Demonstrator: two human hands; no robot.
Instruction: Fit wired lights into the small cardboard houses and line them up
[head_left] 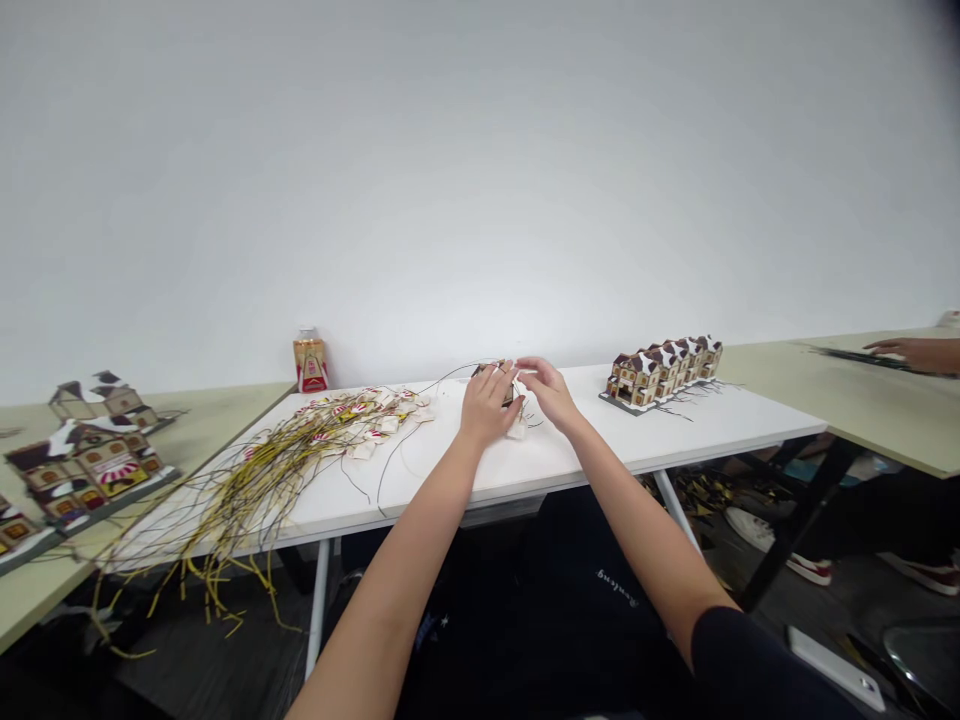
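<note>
My left hand (489,402) is closed over a small model house (508,393) on the white table, and its fingers hide most of the house. At the right side of the same house, my right hand (551,392) has its fingers bent and thumb and forefinger close together. Something small and white shows near those fingertips, but I cannot make out what they grip. Below the hands lies a small white piece (516,430). A thin dark wire curves leftward from the house toward a heap of white pieces with red-striped parts and long wires (360,420).
Yellow and black wire ends (247,490) hang over the front edge of the white table (450,470). A row of model houses (664,370) stands on the right. More houses (94,465) stand at the left, near a red-and-gold carton (310,362). Another person's hand (911,352) is far right.
</note>
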